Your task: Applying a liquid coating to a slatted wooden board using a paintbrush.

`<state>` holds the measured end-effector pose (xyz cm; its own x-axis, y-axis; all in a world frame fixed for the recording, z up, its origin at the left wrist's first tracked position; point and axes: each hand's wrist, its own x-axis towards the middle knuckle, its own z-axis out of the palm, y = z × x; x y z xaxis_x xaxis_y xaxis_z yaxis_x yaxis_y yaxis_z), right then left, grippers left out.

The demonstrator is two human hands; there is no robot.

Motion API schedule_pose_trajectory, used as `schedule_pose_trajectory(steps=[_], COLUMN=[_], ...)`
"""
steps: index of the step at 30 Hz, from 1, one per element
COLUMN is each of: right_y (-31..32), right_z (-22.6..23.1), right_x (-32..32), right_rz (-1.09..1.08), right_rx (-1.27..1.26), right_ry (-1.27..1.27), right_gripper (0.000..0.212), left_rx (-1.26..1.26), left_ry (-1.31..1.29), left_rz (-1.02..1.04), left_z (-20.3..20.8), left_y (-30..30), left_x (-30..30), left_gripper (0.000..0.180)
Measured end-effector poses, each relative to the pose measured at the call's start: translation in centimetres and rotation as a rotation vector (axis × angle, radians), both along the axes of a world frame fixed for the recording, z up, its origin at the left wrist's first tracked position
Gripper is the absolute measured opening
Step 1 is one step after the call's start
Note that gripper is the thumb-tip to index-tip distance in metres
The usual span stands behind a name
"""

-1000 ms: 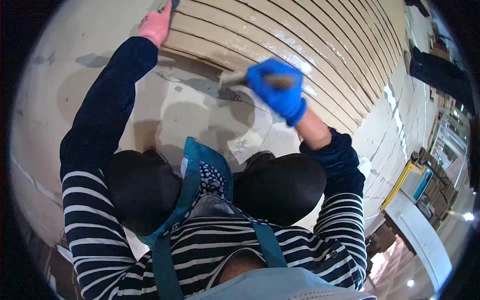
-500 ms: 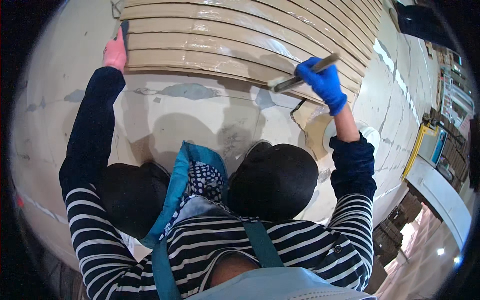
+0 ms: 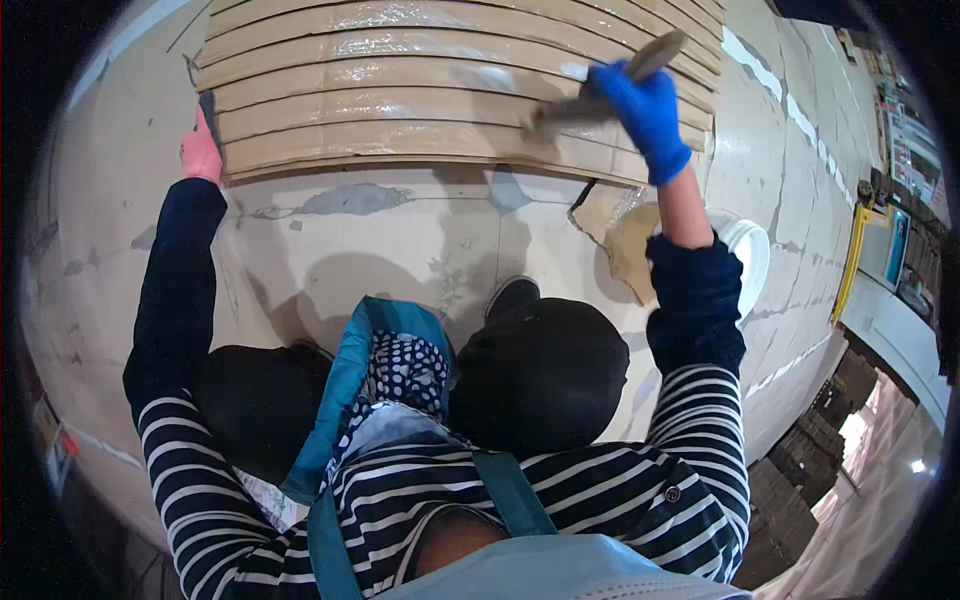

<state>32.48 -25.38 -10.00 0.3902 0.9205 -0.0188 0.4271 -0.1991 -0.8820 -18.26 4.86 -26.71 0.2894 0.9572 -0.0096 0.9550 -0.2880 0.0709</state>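
Observation:
Overlapping tan cardboard sheets (image 3: 370,105) lie fanned in rows on the floor, with wet-looking shiny patches on their exposed strips. Over their right part, my right hand (image 3: 645,110), in a blue glove, is closed around a flat-handled brush (image 3: 655,55). The brush's working end points left above the near rows and is smeared by motion. At the left edge of the sheets rests my left hand (image 3: 203,148), in a pink glove with a dark palm side. Its fingers appear stretched along that edge, partly hidden from above.
A white bucket (image 3: 748,265) stands by my right forearm. Beside it lies a torn piece of brown cardboard (image 3: 630,250). The pale floor (image 3: 390,250) has grey worn patches. Farther right are a yellow-framed stand (image 3: 860,255) and stacked brown cardboard (image 3: 845,390).
The brush has swung up and away from the near edge of the sheets, its handle now higher in my right hand. The view has shifted; my left hand stays at the sheets' left edge.

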Motion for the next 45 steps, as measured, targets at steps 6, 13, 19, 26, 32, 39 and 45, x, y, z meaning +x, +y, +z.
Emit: schedule_pose_trajectory(steps=[6,13,19,26,32,39,45], right_y=[3.1,-3.7,-0.2,-10.3,-9.5,-9.9,-3.3], right_z=[-1.2,-0.5,0.4,-1.0,-0.3,-0.8,0.4], right_x=[-0.8,0.0,2.5,-1.7,-0.2,2.7,6.6], right_rz=[-0.198,-0.125,-0.33,-0.307,-0.207,0.024,-0.225], right_rx=[0.156,0.198,0.245,-0.039,0.271,0.183,0.389], right_ry=[-0.331,0.336,0.161,0.278,0.327,-0.789,-0.106], right_gripper=[0.027,0.014,0.013,0.015,0.04,0.04,0.016], left_rx=[0.038,-0.188,-0.173,-0.307,-0.068,-0.089,-0.14], left_ry=[0.056,-0.195,-0.271,-0.361,-0.001,-0.058,-0.19], left_rz=[-0.022,0.144,0.239,0.241,0.061,0.065,0.06], left_z=[-0.4,-1.0,-1.1,-2.1,-1.5,-3.3,-6.1], left_y=[0.3,1.5,1.6,2.7,2.2,3.5,5.5], left_x=[-0.5,-0.8,-1.1,-2.5,-2.3,-3.8,-6.3], left_gripper=[0.055,0.045,0.043,0.045,0.044,0.048,0.05])
